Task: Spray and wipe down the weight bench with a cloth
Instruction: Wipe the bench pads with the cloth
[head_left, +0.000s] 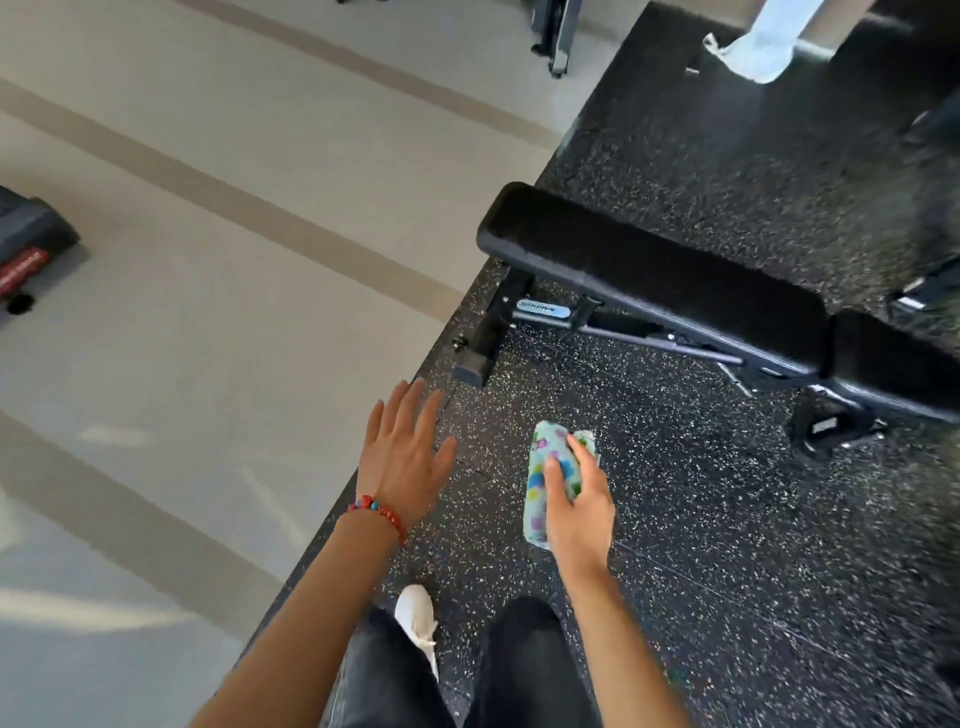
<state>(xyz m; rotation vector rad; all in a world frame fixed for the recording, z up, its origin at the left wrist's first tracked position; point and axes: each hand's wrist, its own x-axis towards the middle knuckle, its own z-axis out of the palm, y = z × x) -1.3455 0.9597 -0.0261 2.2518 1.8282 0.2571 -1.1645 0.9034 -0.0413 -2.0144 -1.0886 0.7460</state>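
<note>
We are looking at the weight bench (670, 280), a long black padded bench on a dark metal frame, standing on the speckled rubber flooring (701, 519) ahead of us and to our right, its near end pointing toward the pale floor (208, 322) on the left, its far end running off the right edge of view. Nothing is touching the pad; both our hands are hanging well short of it, over the rubber. Our right hand (576, 506) is gripping a folded cloth (545, 480), pale green with coloured blotches, thumb lying across its upper face and fingers curled around the far side, so the cloth is bunched rather than spread for wiping. Our left hand (402, 457), with a red beaded bracelet (378, 512) at the wrist, is holding nothing, fingers straight and slightly fanned. We are not seeing a spray bottle anywhere in view, and we cannot tell whether the pad is wet. We are judging that we are standing at the approach, with spraying and wiping both apparently ahead. The next move is calling for stepping closer to the bench's near end, finding the sprayer for the free hand, then flattening the cloth against the pad. Below, our dark trousers (524, 670) and a white shoe (415, 618) are showing
</note>
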